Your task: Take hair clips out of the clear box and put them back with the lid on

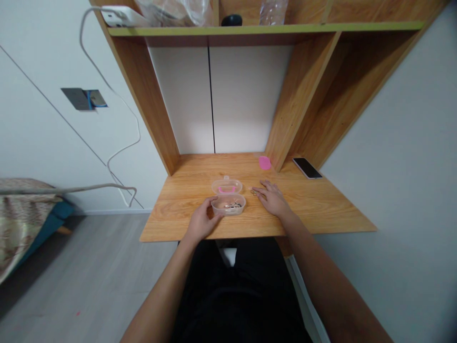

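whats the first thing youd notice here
The open clear plastic box at the middle of the wooden desk catches the eye, with small metal bits inside and the left hand against its side. The right hand lies flat beside it, while a bright pink piece and a black phone sit toward the back right.

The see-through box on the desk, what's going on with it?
A person at a wooden desk has their left hand against a clear plastic box, which stands open with small metal bits inside and its lid behind it. Their right hand lies flat, fingertips by a small wire piece. A pink object and a phone sit farther back.
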Demonstrator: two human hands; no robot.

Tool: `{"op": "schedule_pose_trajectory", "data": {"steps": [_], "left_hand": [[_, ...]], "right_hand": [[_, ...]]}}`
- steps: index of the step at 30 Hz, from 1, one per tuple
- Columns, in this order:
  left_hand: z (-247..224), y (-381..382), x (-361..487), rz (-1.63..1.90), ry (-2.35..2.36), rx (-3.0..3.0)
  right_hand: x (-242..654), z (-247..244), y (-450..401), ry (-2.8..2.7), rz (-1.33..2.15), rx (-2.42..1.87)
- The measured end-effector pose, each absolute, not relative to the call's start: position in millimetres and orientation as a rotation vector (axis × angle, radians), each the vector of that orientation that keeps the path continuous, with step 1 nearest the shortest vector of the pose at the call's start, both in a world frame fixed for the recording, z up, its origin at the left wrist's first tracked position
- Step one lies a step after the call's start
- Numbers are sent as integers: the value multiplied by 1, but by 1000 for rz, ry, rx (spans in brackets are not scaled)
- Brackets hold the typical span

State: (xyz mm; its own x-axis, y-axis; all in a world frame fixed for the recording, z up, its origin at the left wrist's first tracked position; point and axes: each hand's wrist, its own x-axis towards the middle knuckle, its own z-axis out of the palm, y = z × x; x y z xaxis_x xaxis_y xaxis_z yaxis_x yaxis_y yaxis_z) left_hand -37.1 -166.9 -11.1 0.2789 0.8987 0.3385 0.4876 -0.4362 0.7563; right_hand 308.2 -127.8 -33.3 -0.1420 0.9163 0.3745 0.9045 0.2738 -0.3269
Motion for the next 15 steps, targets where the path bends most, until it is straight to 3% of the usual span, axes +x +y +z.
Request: {"op": "schedule_pose_trajectory", "data": {"steps": [15], "left_hand": [[-10, -169, -36, 1025, 1281, 2073]], "right_hand": [[319, -41, -119, -1861, 82, -1488]]}}
